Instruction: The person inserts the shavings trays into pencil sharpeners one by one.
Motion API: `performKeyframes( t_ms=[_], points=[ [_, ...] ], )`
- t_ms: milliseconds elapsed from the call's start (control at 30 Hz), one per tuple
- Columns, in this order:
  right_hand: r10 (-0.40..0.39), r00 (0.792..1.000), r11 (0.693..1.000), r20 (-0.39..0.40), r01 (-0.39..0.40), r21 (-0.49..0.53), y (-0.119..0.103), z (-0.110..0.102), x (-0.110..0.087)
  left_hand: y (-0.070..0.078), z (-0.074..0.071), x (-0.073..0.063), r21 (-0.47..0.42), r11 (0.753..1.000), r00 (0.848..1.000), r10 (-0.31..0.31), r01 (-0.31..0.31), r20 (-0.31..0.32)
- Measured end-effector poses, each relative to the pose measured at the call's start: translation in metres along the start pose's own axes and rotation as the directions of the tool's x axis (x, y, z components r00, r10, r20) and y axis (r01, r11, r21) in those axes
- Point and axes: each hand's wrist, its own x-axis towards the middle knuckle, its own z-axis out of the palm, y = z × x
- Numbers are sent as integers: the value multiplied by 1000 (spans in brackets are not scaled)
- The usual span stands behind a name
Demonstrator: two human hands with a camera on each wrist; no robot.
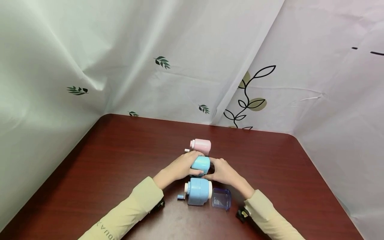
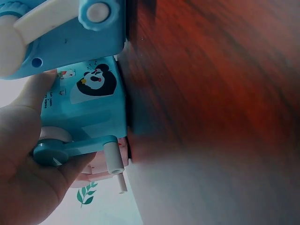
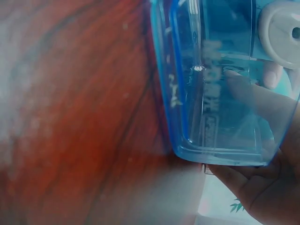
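A turquoise crank pencil sharpener point(image 1: 201, 163) with a panda picture on its side lies between the two hands. My left hand point(image 1: 181, 166) grips its crank end, thumb on the near side and fingers over the far side. From the right, my right hand point(image 1: 224, 171) holds the other end between thumb and fingers. In the left wrist view the sharpener's turquoise crank arm point(image 2: 89, 146) with its pale knob shows beside the left palm. Through a clear blue tray point(image 3: 225, 122), the right wrist view shows part of the right hand.
Nearer the person is a blue crank sharpener point(image 1: 198, 191), with the clear tray point(image 1: 221, 199) lying to its right. A pink crank sharpener point(image 1: 201, 146) lies just beyond the hands. Patterned white sheeting point(image 1: 144, 66) hangs behind the dark red table point(image 1: 120, 150).
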Motion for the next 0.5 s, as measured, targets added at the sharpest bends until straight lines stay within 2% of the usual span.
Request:
performKeyframes(
  t_ms=[233,500],
  points=[
    [15,1000,1000,6,-15,9,0,-1,0,-1,1,2,4,1000,1000,7,-7,-10],
    [63,998,997,-1,-63,38,-2,-7,-5,2,0,0,51,999,999,-18,19,-30]
  ],
)
